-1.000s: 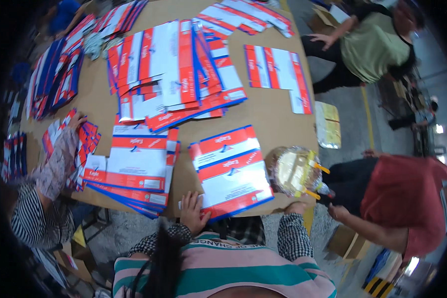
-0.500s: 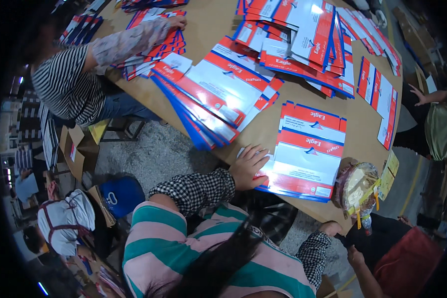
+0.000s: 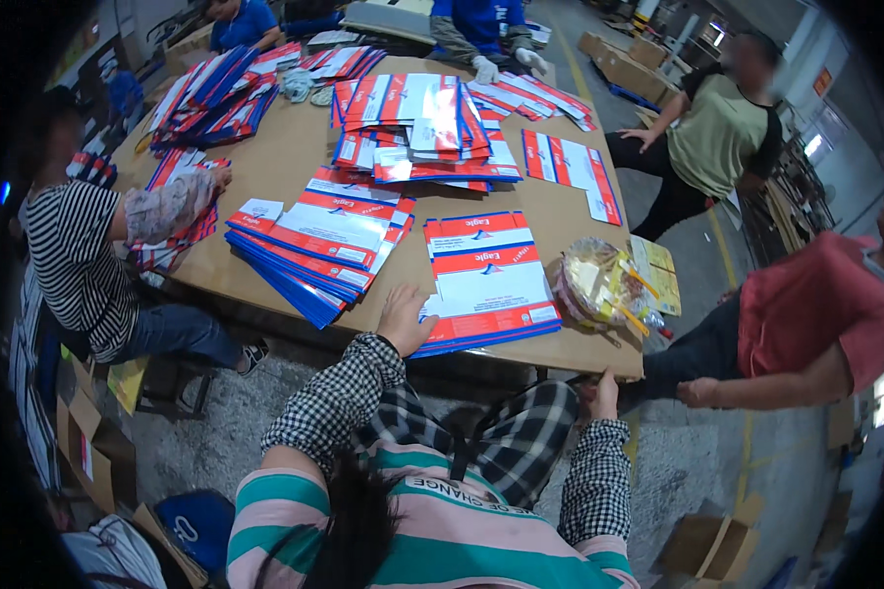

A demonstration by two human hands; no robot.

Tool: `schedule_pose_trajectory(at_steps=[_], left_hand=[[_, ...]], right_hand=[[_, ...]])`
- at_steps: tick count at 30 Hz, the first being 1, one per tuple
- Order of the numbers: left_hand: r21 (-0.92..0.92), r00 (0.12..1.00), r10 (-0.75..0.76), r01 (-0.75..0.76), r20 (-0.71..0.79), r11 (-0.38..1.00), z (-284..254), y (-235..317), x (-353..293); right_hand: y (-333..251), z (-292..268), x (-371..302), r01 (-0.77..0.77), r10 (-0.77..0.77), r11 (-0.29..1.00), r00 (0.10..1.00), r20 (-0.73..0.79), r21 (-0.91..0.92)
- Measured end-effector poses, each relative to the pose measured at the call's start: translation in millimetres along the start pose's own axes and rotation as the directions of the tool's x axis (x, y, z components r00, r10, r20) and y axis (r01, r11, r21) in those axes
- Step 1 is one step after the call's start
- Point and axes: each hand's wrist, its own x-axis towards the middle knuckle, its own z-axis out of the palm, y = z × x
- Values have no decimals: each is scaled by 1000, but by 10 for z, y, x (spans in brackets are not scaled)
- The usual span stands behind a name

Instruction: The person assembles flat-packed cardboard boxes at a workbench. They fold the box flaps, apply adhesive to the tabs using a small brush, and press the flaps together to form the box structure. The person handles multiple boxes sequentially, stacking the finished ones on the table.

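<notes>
A neat stack of flat red, white and blue printed cartons [image 3: 491,285] lies before me at the table's front edge. My left hand [image 3: 405,319] rests at its left side, fingers stretched out, thumb over the stack's edge. Down at the table's near right corner is my right hand [image 3: 604,395], thumb up against the tabletop rim, closed on the table edge; its other fingers are partly hidden. Left of the stack, a fanned pile of the same cartons [image 3: 309,245] overhangs the edge slightly.
Farther back stand a taller carton pile [image 3: 413,128] and another heap [image 3: 216,93]. A plastic-wrapped round bundle [image 3: 589,280] sits right of my stack. Someone in striped clothing [image 3: 79,260] works at left; a person in red [image 3: 815,314] is close at right; others stand around the table.
My view has tilted up, showing more of the table's far side and the people. My left hand stays by the stack; my right hand stays at the table's corner, with its thumb now visible.
</notes>
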Motion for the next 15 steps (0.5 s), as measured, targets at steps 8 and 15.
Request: schedule_pose_trajectory(at_steps=[8, 15], left_hand=[[1, 987, -120, 120, -110, 993, -89, 20, -922], [-23, 946, -221, 222, -236, 975, -225, -40, -1079]], right_hand=[[104, 234, -559, 42, -45, 996, 998, 40, 77], [410, 220, -6, 173, -174, 983, 985, 16, 54]])
